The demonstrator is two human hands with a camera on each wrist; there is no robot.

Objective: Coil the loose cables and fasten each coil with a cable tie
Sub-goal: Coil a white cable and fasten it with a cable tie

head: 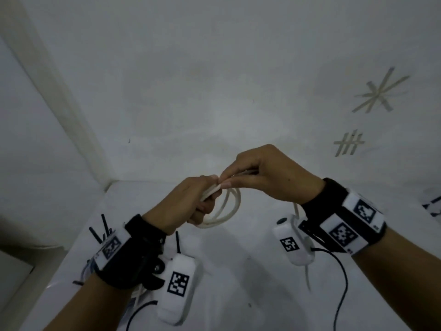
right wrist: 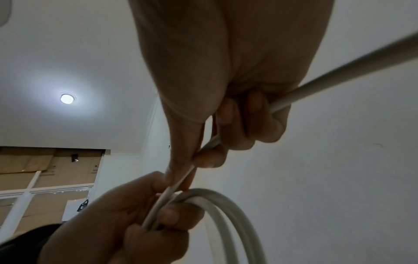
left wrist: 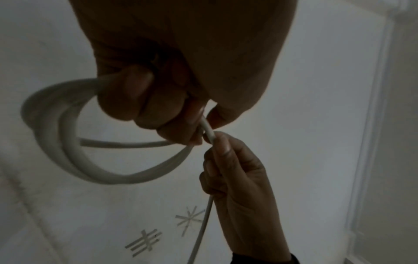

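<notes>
Up above the white table (head: 238, 283), both hands meet over a white cable (head: 230, 212) that is partly wound into a coil. The left hand (head: 191, 201) has its fingers curled tight around the gathered loops, and those loops hang down and bulge out just beside its knuckles, clear of the table. The right hand (head: 267, 174) sits just beside the left, fingertips touching it, with thumb and forefinger pinching a single strand of the same cable where it enters the left fist; its other fingers are folded round the strand further along. From the right wrist view that loose strand runs out of the right hand's grip and away past the camera. On the table, near the left wrist, lie several black cable ties (head: 100, 229), some partly hidden under the wristband. Two tape marks are stuck to the surface well beyond the right hand: a star shape (head: 379, 93) and, nearer to the hand, a hash shape (head: 348, 143).
</notes>
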